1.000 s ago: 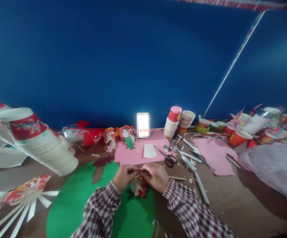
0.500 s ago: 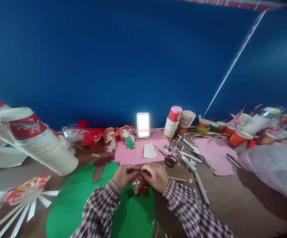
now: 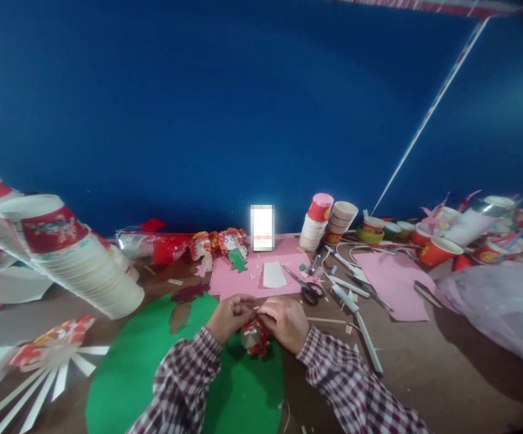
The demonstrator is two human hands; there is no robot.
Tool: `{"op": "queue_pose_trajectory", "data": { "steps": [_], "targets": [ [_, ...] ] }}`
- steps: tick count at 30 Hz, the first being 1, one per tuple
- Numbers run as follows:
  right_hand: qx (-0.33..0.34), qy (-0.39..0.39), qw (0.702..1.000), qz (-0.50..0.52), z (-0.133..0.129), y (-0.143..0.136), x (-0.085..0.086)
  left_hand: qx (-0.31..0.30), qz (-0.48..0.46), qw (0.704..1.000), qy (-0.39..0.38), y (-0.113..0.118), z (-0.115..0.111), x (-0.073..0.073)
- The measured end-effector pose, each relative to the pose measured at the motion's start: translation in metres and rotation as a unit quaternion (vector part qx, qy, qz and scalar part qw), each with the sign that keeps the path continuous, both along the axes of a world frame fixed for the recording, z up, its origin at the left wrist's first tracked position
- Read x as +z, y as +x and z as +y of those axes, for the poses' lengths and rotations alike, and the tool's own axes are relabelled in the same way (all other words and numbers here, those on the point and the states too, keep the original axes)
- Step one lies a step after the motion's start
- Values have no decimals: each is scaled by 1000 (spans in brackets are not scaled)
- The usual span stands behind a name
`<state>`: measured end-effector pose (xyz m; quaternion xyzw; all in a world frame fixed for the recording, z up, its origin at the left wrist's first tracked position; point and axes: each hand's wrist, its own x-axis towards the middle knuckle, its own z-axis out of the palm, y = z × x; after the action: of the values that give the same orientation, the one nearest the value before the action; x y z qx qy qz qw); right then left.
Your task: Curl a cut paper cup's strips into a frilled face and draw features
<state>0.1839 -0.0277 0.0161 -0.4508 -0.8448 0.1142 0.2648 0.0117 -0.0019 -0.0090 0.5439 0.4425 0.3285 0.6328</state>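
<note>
A small red-and-silver paper craft [image 3: 256, 340] is held just above a large green paper sheet [image 3: 121, 374]. My left hand [image 3: 229, 319] pinches at its upper edge, thumb and index finger together. Beside it my right hand [image 3: 285, 322] is closed on the same edge, its fingertips nearly meeting the left ones. What exactly lies between the fingertips is hidden. A brown and maroon paper cutout [image 3: 181, 313] lies on the green sheet, left of my left hand. Beyond my hands, a white paper piece [image 3: 273, 275] and black-handled scissors [image 3: 310, 292] rest by pink paper [image 3: 225, 280].
Tall stacks of paper cups [image 3: 94, 271] lean at the left, near a cut cup with splayed strips [image 3: 53, 355]. At the right are a glue gun [image 3: 346, 296], pink sheets [image 3: 397, 289], decorated cups [image 3: 440, 252] and a plastic bag [image 3: 505, 307]. Finished-looking paper figures [image 3: 234, 244] stand behind.
My left fingers have lifted and spread a little from the craft's top edge, with the thumb still close to the right hand. The craft has shifted slightly to the right.
</note>
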Motion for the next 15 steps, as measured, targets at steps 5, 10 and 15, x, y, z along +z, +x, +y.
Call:
{"op": "queue_pose_trajectory", "data": {
  "steps": [5,10,15],
  "targets": [
    [-2,17,1000,-2,0,0,2,14,22,1000,-10,-1,0,5],
    [-2,29,1000,-5,-2,-1,3,24,50,998,3,-1,1,4],
    [-5,19,1000,-5,-2,-1,3,17,57,998,16,-1,2,2]
  ]
}}
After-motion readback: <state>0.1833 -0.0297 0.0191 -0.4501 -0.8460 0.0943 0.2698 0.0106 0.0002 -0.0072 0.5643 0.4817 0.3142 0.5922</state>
